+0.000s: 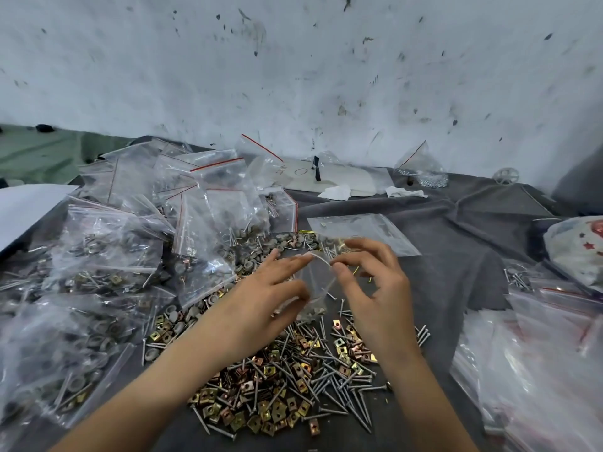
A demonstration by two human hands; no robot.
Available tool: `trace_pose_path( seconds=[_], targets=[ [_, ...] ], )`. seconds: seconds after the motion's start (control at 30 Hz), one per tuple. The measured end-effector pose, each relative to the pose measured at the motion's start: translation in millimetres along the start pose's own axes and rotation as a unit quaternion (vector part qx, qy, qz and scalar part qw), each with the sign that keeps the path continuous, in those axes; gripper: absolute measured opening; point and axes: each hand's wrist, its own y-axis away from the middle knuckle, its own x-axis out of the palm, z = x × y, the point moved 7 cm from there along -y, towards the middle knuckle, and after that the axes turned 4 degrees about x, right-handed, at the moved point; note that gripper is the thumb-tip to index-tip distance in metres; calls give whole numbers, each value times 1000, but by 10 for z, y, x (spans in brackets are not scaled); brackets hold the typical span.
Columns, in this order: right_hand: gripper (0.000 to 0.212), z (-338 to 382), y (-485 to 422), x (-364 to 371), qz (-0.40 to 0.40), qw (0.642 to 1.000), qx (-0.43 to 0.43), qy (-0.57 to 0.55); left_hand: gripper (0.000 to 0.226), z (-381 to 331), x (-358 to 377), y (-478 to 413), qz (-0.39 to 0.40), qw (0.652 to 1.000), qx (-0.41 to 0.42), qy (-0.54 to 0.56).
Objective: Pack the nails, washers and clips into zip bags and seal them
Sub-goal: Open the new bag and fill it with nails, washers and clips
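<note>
Near centre, shiny grey metal nails (329,383) mix with glossy brass-toned square metal clips (261,415) on matt, creased dark grey cloth (456,243). Left, clear glossy plastic zip bags (107,249) crinkle. Far, the white wall (293,60) looks rough, scuffed.

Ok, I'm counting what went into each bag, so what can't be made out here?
Head view, small bag pinched by left hand and right hand: contents and zip blurred, partly behind the hands.
Head view, bags at right: blurred, cut off by the edge.
Head view, white card: writing too small, partly under a bag.
</note>
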Motion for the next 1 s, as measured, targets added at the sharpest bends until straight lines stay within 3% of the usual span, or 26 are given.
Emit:
trace_pose_path(
  seconds=[0.1, 0.23, 0.33, 0.53, 0.7, 0.93, 1.0],
  targets=[
    [7, -261, 32, 49, 6, 998, 57, 25, 11, 81, -70, 0, -27, 999, -33, 0],
    [9, -649, 270, 474, 182, 964, 132, 140, 8, 278, -249, 12, -76, 992, -101, -15],
    [15, -722, 467, 784, 247, 948, 119, 161, 4, 398, -351, 60, -99, 988, -118, -27],
    [20, -640, 508, 1084, 279, 929, 64, 233, 6, 481, -249, 206, -22, 991, -123, -36],
    [18, -647, 431, 1143, 307, 898, 84, 304, 5, 433, -203, 293, -3, 994, -100, -37],
    [5, -676, 378, 1157, 330, 908, 126, 224, 3, 378, -227, 319, -14, 996, -79, -33],
    [11, -714, 382, 1124, 328, 914, 157, 180, 3, 370, -217, 320, -16, 997, -75, -33]
  ],
)
